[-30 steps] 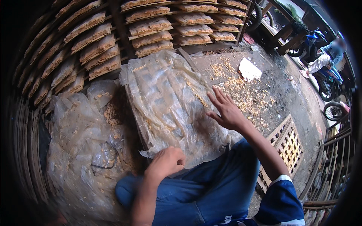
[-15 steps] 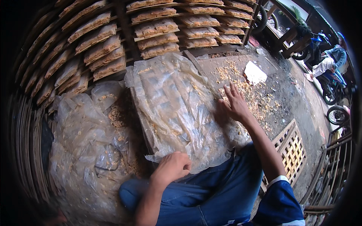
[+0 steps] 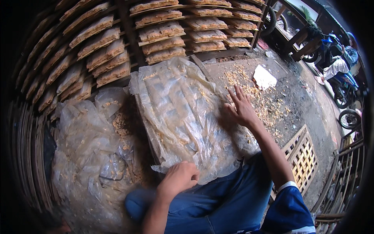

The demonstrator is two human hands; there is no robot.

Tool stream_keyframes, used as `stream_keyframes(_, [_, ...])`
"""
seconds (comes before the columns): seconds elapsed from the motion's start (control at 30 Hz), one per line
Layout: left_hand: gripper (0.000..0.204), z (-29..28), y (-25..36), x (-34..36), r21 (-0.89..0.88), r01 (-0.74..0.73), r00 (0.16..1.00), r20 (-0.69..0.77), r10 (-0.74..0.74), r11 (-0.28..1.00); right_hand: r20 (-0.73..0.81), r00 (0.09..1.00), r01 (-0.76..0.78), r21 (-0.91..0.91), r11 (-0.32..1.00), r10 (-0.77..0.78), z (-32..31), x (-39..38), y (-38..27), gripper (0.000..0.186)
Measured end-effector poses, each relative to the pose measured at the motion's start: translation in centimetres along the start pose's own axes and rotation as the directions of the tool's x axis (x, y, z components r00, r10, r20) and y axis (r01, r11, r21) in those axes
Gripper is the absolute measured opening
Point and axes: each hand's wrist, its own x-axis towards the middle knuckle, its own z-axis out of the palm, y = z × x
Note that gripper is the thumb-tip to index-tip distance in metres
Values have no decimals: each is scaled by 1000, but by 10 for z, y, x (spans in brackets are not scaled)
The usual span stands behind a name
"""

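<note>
A crumpled clear plastic sheet (image 3: 177, 113) lies over a raised rectangular board, with a lattice faintly showing through and yellow crumbs on it. My right hand (image 3: 243, 109) rests spread at the sheet's right side, fingers apart, holding nothing visible. My left hand (image 3: 180, 175) is curled at the near edge of the sheet; whatever is in its fingers is hidden. Another heap of soiled plastic (image 3: 85, 152) with crumbs lies left of the board, beside my bent, jeans-clad leg (image 3: 202, 206).
Racks of crumb-covered slabs on boards (image 3: 105, 50) rise behind. Crumbs and a white scrap (image 3: 265, 77) lie on the floor at right, near woven panels (image 3: 306, 160). A person (image 3: 341, 62) sits on a blue motorbike at far right. Slatted wood (image 3: 346, 175) stands at lower right.
The view has shifted, so the scene sits lower and further right than a second ago. My right hand has risen slightly up the sheet's right side; my left hand stays curled at its edge.
</note>
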Motion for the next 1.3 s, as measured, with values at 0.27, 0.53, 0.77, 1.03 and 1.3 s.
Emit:
stream_keyframes(0.27, [6,-1,0,-4,-5,-23,1000,-10,23,1000,225,907,384,-88,919,-357,32,48,-48,83])
stream_keyframes(0.53, [5,-4,3,0,-1,40,998,52,-40,999,-151,983,-117,-65,991,106,5,66,-7,73])
stream_keyframes(0.77, [5,0,-2,-4,-5,7,1000,28,-7,1000,230,914,352,-31,936,-336,37,57,-57,78])
stream_keyframes(1.03, [6,-2,2,-3,-2,8,1000,29,-8,1000,-78,943,-329,-74,941,324,2,38,39,74])
stream_keyframes(1.3, [7,-2,-2,-3,-29,-4,1000,0,4,1000,148,899,403,89,911,-413,-5,-12,-53,74])
